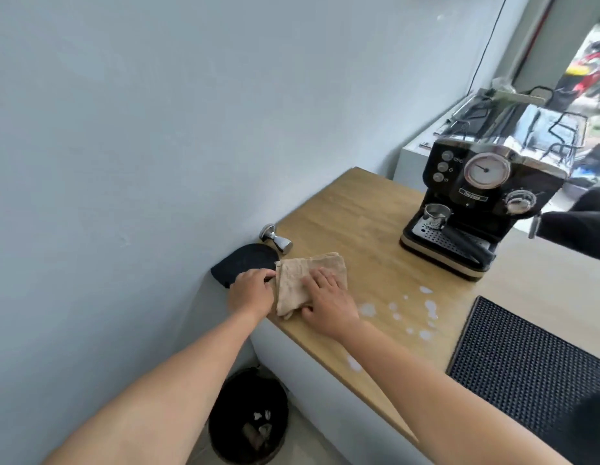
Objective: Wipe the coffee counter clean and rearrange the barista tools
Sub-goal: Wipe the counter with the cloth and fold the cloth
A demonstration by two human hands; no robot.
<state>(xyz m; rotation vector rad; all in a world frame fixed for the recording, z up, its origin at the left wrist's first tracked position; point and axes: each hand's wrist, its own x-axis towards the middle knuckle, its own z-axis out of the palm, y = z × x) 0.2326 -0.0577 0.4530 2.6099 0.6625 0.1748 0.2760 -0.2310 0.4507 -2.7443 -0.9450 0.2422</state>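
Right hand (325,297) flat, grip open, pressing the crumpled beige cloth (302,280) at the wooden tabletop's (352,213) left edge.
My left hand (251,290) curls its grip on the rounded black mat (245,260) at the wall corner, a steel tamper (277,238) tipped just behind. White splashes (429,308) dot the front edge, between me and the glossy black espresso machine (476,203).

blurred nameplate (473,194), perhaps "duchess", on the espresso machine (459,236)

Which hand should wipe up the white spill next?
Right. The right hand lies flat on the beige cloth, and the white spill sits just to its right on the counter; the left hand is at the black pad.
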